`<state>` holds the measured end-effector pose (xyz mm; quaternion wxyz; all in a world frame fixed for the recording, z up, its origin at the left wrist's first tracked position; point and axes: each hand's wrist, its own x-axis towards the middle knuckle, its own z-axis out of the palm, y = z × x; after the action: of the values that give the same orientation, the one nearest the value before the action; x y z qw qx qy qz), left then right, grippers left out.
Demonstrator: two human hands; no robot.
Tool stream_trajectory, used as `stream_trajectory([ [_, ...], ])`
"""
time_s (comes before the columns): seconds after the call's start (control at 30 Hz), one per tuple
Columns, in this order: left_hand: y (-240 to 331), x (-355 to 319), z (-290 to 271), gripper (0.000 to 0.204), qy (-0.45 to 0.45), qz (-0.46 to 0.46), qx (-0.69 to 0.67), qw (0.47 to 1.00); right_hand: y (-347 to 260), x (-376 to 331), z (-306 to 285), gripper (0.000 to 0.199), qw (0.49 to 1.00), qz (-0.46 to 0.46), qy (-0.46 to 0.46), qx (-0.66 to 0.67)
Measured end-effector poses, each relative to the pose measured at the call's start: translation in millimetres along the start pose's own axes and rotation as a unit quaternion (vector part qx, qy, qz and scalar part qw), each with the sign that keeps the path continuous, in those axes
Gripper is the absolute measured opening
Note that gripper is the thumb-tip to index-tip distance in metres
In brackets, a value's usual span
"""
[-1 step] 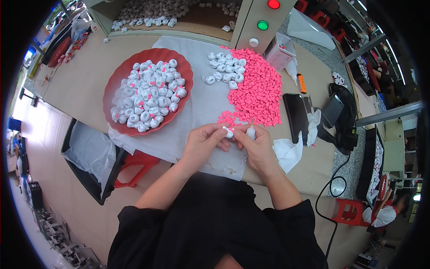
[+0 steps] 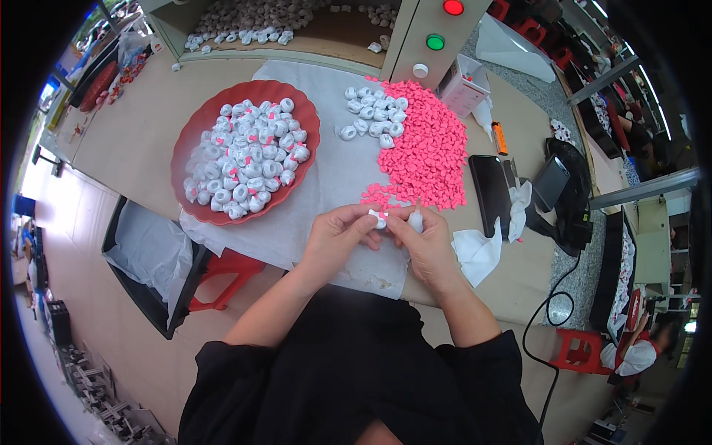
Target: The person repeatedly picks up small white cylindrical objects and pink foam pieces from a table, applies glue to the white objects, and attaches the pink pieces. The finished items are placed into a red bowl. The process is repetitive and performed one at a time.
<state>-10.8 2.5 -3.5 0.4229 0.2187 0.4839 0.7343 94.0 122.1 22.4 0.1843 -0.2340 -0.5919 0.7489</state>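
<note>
My left hand (image 2: 337, 233) pinches a small rounded white piece (image 2: 378, 219) with a bit of pink at its top. My right hand (image 2: 423, 241) is closed round a small white nozzle bottle (image 2: 416, 221), tip upward, and its thumb and finger reach to the white piece as well. Just beyond my fingertips spreads a heap of tiny pink pieces (image 2: 423, 144). Against its left side lies a group of loose white pieces (image 2: 377, 111). To the left, a red scalloped bowl (image 2: 310, 159) holds many white pieces, several with pink bits on them.
White sheeting (image 2: 326, 178) covers the middle of the table. On the right lie a black phone (image 2: 488, 189), an orange lighter-like stick (image 2: 499, 138), crumpled tissue (image 2: 477, 254) and a cable (image 2: 525, 337). A cabinet (image 2: 423, 44) with lit buttons stands behind. Lower left is a lined black bin (image 2: 152, 252).
</note>
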Motion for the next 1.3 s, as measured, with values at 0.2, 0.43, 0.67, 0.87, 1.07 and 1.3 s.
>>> stream_trajectory([
  [0.2,6,-3,4,0.025,-0.028,0.010,-0.038,0.999,1,-5,2,0.011,0.962,-0.183,-0.009,-0.201],
  [0.43,0,-3,0,0.028,-0.033,0.012,-0.012,0.999,3,-5,2,0.012,0.952,-0.223,-0.027,-0.206],
  [0.67,17,-6,1,0.026,0.078,0.135,0.167,0.974,-2,-7,5,0.019,0.984,-0.132,0.011,-0.118],
  [0.87,94,15,-32,0.027,0.295,0.381,0.714,0.508,-4,-1,-9,0.023,0.997,-0.071,0.015,0.027],
  [1.07,31,83,-2,0.025,0.171,0.215,0.665,0.694,-14,-3,-11,0.027,0.998,-0.034,0.020,0.058],
  [1.3,27,106,-4,0.024,0.159,0.135,0.750,0.628,-17,-4,-29,0.037,0.992,-0.001,-0.002,0.126],
])
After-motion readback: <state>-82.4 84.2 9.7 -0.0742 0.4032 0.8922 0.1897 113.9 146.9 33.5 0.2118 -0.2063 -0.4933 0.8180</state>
